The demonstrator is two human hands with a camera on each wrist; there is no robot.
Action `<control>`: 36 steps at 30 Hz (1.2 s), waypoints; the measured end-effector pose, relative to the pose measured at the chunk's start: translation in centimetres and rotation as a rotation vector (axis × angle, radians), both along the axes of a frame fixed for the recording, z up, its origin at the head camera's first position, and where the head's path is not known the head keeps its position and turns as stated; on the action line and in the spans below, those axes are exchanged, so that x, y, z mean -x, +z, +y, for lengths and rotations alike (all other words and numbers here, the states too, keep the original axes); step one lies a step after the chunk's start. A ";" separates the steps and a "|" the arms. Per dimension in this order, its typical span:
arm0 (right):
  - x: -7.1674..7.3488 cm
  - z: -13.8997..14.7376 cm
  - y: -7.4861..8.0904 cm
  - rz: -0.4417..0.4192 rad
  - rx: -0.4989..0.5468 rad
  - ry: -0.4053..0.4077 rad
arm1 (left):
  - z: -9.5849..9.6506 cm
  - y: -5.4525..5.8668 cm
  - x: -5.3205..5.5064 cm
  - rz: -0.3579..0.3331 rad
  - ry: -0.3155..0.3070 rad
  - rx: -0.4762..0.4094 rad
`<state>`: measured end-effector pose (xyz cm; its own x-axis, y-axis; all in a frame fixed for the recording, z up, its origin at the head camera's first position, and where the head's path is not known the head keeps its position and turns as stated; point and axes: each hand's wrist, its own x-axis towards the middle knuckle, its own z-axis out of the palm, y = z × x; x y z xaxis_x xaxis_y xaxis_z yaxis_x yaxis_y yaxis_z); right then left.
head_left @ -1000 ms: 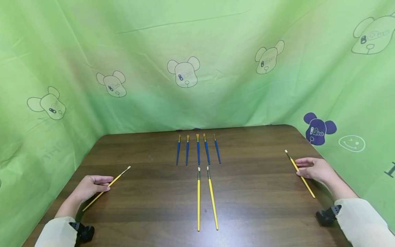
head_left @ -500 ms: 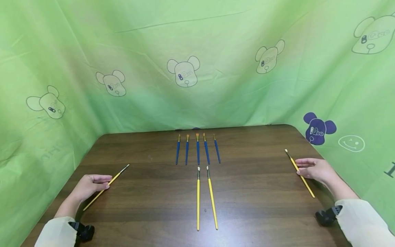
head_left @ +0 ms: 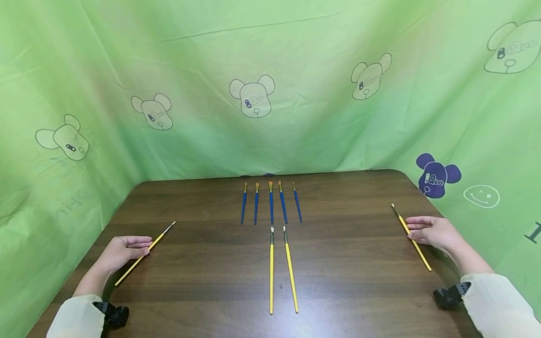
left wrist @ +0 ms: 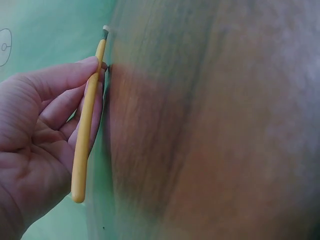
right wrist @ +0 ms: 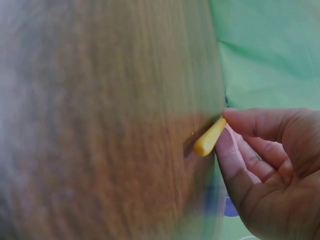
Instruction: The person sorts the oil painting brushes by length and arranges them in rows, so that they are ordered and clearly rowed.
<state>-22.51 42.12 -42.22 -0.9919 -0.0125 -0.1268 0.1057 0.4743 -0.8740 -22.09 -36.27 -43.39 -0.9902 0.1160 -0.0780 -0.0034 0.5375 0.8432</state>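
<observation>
My left hand pinches a yellow paintbrush by its handle at the left of the table, pale bristles pointing up and to the right. In the left wrist view the thumb presses the yellow handle against the fingers. At the table's right side my right hand holds another yellow paintbrush between thumb and fingertips, bristles toward the far left. Only the butt of that handle shows in the right wrist view. Between the hands lie two more yellow paintbrushes, one nearly straight and one slightly slanted.
Several blue paintbrushes lie in a row near the back of the brown wooden table, bristles away from me. A green curtain with bear-head prints hangs behind and along both sides of the table.
The left hand has shifted slightly up in the head view, and its paintbrush has turned a little more upright. The right hand and its paintbrush stay almost still.
</observation>
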 end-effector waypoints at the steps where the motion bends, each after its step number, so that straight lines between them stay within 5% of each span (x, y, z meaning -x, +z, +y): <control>1: 0.0 0.0 0.0 0.000 0.006 0.001 | 0.0 0.0 0.0 -0.001 0.004 -0.002; 9: 0.0 -0.2 0.2 -0.012 0.055 0.000 | 0.3 0.1 0.1 -0.023 0.051 -0.008; 17: 0.1 -0.8 0.4 -0.031 0.097 0.008 | 1.0 0.3 0.2 -0.017 0.030 -0.033; 36: -0.4 -5.0 1.4 0.018 0.185 0.040 | 7.1 2.2 0.3 -0.056 -0.012 -0.199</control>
<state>-22.12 37.16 -40.82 -0.9922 -0.0739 -0.1006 0.0731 0.3086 -0.9484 -22.35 -29.20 -41.22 -0.9834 0.1460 -0.1076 -0.0484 0.3606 0.9315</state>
